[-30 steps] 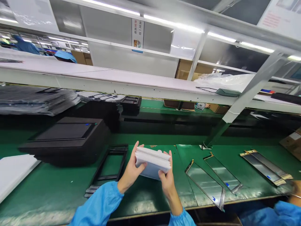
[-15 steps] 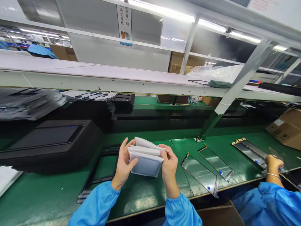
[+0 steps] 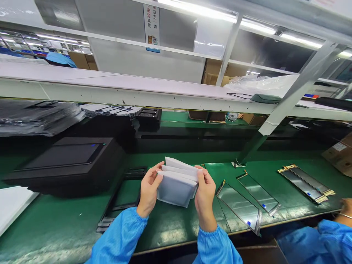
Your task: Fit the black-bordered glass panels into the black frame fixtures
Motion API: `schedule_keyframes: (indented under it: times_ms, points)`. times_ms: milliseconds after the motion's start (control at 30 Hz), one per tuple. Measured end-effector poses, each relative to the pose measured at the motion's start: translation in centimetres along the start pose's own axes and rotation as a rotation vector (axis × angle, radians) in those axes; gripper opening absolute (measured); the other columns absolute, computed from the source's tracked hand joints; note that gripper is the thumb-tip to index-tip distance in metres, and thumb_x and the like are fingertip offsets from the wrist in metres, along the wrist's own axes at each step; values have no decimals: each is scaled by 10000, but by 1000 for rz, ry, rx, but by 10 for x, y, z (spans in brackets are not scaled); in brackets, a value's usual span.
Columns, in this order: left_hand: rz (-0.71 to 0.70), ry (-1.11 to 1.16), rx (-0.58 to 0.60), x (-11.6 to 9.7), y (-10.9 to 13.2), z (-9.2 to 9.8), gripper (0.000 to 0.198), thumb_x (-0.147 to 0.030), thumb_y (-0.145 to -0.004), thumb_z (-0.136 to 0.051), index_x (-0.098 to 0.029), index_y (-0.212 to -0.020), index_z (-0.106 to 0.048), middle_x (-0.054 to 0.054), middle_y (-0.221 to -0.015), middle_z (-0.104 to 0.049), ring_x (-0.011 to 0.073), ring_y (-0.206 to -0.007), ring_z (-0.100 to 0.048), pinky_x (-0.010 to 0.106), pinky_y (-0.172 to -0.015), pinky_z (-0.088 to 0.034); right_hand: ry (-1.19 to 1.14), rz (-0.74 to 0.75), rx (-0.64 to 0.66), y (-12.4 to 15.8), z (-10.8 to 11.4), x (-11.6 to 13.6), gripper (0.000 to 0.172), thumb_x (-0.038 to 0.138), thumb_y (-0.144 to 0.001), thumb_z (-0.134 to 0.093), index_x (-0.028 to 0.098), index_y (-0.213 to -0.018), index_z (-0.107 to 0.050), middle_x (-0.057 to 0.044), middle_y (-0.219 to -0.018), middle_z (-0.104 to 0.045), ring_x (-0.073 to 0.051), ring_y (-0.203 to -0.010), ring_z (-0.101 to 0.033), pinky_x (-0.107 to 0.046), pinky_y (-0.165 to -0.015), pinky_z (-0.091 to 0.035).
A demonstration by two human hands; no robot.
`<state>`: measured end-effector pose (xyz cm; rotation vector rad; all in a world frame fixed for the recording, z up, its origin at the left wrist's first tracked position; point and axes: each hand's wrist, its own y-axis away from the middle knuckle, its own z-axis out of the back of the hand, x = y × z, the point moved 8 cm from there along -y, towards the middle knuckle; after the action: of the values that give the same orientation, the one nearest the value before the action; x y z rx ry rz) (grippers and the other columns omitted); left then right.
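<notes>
Both hands grip a folded white translucent sheet [image 3: 176, 189], thin like foam film, just above the green bench. My left hand [image 3: 150, 189] pinches its left edge, thumb in front and fingers behind. At the right edge my right hand [image 3: 205, 192] holds it the same way. Several fold layers stand up along its top; whether anything lies inside cannot be made out. Beside my left hand, black rectangular frames [image 3: 106, 220] lie stacked on the bench. To the right of my right hand rest two dark-edged glass panels [image 3: 242, 205] with blue tabs.
A black foam stack [image 3: 63, 172] with a screen panel on top stands at left. More panels [image 3: 302, 183] lie at right, near a co-worker's hand [image 3: 347, 207] and a cardboard box [image 3: 339, 154]. A white shelf [image 3: 165, 97] and slanted post [image 3: 271, 123] cross behind.
The sheet's left edge has come under my left thumb, and its front face shows wider. The co-worker's hand has moved away from the right-hand panels toward the picture's edge. The view has shifted slightly.
</notes>
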<state>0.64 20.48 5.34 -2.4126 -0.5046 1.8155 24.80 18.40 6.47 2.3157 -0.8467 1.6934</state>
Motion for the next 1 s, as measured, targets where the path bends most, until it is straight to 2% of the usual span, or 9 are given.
schedule_keyframes:
  times_ms: [133, 233, 367, 500, 667, 833, 1000]
  points:
    - [49, -6, 7, -2, -3, -3, 317, -499, -855, -793, -198, -879, -696, 159, -1372, -745, 363, -1206, -710, 440, -965, -549, -16, -10, 13, 0, -2, 1, 325, 505, -879, -729, 187, -880, -794, -91, -1054, -774, -241, -959, -677, -358, -837, -517]
    - [54, -23, 6, -8, -7, -6, 288, -445, -828, -822, -196, -770, -688, 149, -1351, -759, 359, -1182, -713, 436, -963, -544, -22, -22, 24, 0, -3, 3, 314, 495, -869, -741, 186, -880, -796, -87, -1029, -783, -232, -916, -676, -352, -813, -514]
    - [6, -24, -5, -28, -18, -13, 253, -384, -794, -841, -204, -716, -682, 133, -1330, -767, 357, -1235, -684, 455, -1038, -511, -34, -21, 26, -1, -3, 9, 317, 490, -884, -732, 181, -907, -799, -88, -1044, -783, -233, -938, -675, -346, -815, -511]
    - [-43, -9, -33, -45, -31, -19, 180, -361, -836, -794, -223, -773, -696, 103, -1325, -767, 331, -1321, -642, 465, -1121, -461, -33, 4, 57, -2, -8, 22, 321, 495, -913, -713, 188, -947, -800, -75, -1035, -785, -228, -953, -675, -343, -833, -506]
    - [-30, -68, -7, -41, -38, -23, 141, -263, -728, -847, -201, -695, -724, 122, -1218, -797, 348, -1222, -680, 444, -1075, -475, 13, 23, 97, -7, -12, 27, 324, 490, -926, -707, 180, -947, -797, -66, -980, -783, -218, -895, -668, -330, -799, -500]
    - [-5, -39, -46, -41, -43, -17, 181, -360, -810, -791, -191, -788, -729, 145, -1262, -789, 330, -1158, -699, 427, -963, -519, 44, 93, 157, -2, -9, 24, 330, 492, -937, -659, 192, -1019, -770, -60, -1004, -783, -232, -947, -693, -345, -858, -525]
    - [-2, -19, 0, -51, -42, -30, 240, -409, -866, -776, -190, -827, -686, 164, -1306, -770, 319, -1169, -701, 391, -922, -526, 71, 154, 232, 9, -18, 19, 450, 532, -825, -745, 195, -1123, -732, -58, -1024, -772, -247, -933, -701, -346, -821, -550]
